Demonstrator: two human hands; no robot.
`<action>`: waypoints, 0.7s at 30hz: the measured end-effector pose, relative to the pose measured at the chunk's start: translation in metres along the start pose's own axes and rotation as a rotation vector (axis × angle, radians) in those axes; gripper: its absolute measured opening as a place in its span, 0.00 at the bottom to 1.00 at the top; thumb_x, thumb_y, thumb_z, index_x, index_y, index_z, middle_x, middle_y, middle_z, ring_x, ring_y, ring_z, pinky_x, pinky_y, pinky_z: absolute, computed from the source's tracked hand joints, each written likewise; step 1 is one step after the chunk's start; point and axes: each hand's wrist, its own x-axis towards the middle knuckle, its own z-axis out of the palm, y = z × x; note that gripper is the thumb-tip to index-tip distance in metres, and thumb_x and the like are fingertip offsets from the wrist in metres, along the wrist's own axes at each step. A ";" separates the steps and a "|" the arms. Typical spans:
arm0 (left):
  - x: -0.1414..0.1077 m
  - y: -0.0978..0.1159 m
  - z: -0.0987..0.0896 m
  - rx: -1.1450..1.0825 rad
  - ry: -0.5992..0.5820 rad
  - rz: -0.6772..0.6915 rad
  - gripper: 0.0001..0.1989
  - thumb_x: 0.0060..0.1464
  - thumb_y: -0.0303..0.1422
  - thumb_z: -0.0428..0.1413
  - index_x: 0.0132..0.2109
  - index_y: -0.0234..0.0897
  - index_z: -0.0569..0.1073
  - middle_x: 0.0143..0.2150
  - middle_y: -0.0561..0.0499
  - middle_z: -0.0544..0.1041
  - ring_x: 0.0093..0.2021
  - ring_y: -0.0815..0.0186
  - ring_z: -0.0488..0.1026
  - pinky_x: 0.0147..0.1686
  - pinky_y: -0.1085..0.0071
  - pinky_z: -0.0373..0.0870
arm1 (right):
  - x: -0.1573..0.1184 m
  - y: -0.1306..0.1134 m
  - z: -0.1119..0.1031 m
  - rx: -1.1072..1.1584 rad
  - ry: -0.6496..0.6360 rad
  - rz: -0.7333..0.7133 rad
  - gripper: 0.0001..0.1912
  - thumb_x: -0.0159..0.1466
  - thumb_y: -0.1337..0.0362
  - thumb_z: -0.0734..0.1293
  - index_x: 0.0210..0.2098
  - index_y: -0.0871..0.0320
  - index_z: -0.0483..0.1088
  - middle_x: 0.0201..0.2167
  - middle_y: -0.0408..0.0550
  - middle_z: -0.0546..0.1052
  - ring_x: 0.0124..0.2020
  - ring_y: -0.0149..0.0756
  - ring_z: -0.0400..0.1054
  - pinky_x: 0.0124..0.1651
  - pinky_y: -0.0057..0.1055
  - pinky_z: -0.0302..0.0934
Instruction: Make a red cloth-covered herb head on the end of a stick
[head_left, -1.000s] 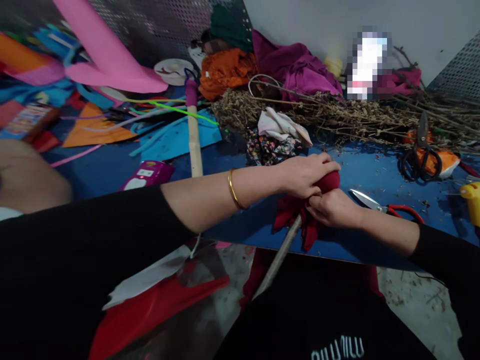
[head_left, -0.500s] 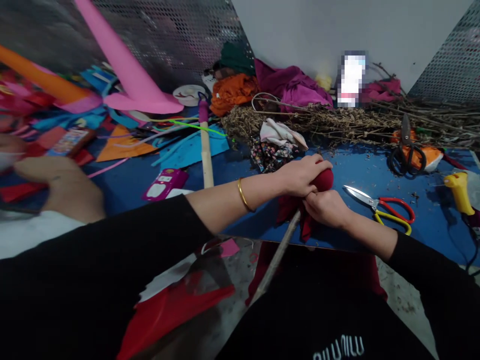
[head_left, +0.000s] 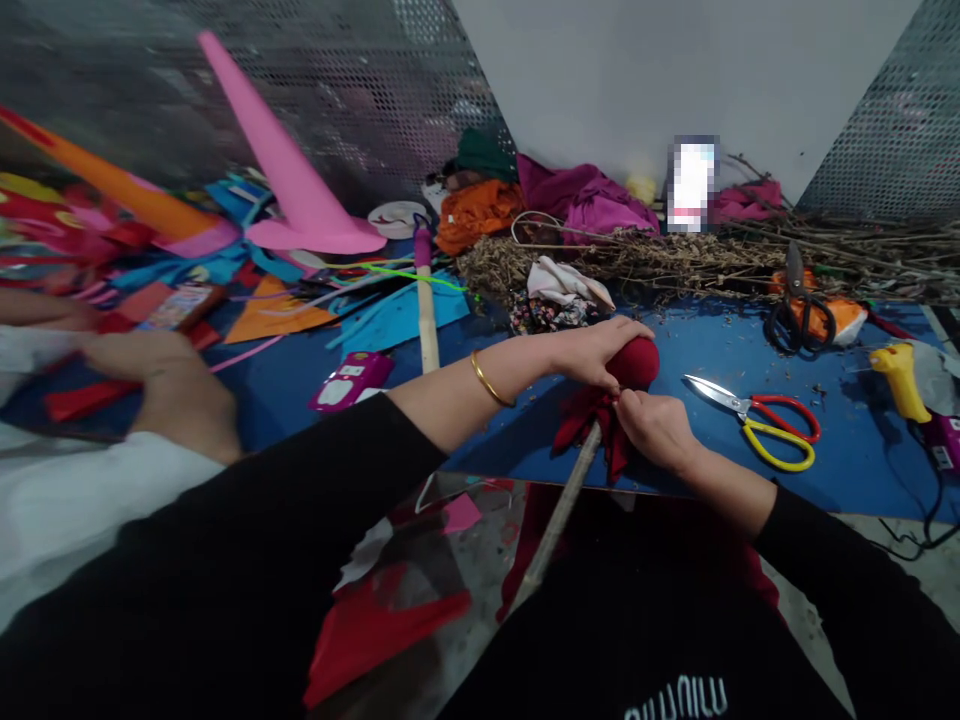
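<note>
A dark red cloth-covered ball (head_left: pixel 641 362) sits at the top of a wooden stick (head_left: pixel 559 512), which slants down over the table edge toward my lap. Below the ball the gathered cloth ends (head_left: pixel 576 428) flare out around the stick. My left hand (head_left: pixel 596 350) is wrapped over the ball's left side, thumb at its neck. Pinched closed at that neck is my right hand (head_left: pixel 658 430); whatever lies between its fingertips is too small to make out. Scissors (head_left: pixel 750 408) with red and yellow handles lie to the right of it.
Dry twigs (head_left: pixel 690 255) run along the back. Black scissors (head_left: pixel 799 310) and a yellow glue gun (head_left: pixel 900 380) are at right. A pink felt hat (head_left: pixel 292 180), a wooden handle (head_left: pixel 426 310) and a purple box (head_left: pixel 352 380) stand left. A co-worker's hand (head_left: pixel 161 370) works at far left.
My right hand has drawn slightly down from the ball, showing more of its neck and the cloth ends. My left hand stays on the ball. The whole view has shifted a little.
</note>
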 end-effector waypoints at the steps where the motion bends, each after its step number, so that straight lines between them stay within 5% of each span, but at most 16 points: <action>1: 0.000 0.001 0.000 0.009 -0.005 -0.012 0.41 0.41 0.30 0.63 0.62 0.40 0.55 0.61 0.41 0.61 0.62 0.53 0.60 0.61 0.57 0.58 | 0.000 0.000 0.001 0.007 0.002 -0.003 0.20 0.72 0.62 0.50 0.35 0.62 0.69 0.28 0.50 0.78 0.23 0.28 0.65 0.25 0.30 0.38; 11: -0.003 -0.001 0.004 -0.034 0.026 -0.008 0.40 0.43 0.27 0.61 0.62 0.41 0.55 0.61 0.42 0.60 0.63 0.54 0.59 0.62 0.56 0.57 | 0.011 0.008 0.009 0.102 -0.020 -0.129 0.17 0.70 0.62 0.53 0.34 0.61 0.69 0.27 0.48 0.78 0.24 0.30 0.67 0.26 0.31 0.38; 21: -0.016 -0.017 0.010 -0.314 0.185 -0.003 0.38 0.43 0.34 0.63 0.61 0.40 0.59 0.61 0.42 0.63 0.62 0.50 0.61 0.63 0.52 0.55 | -0.009 0.004 -0.010 0.208 0.016 0.297 0.22 0.67 0.45 0.57 0.38 0.58 0.67 0.28 0.47 0.78 0.26 0.34 0.70 0.26 0.29 0.41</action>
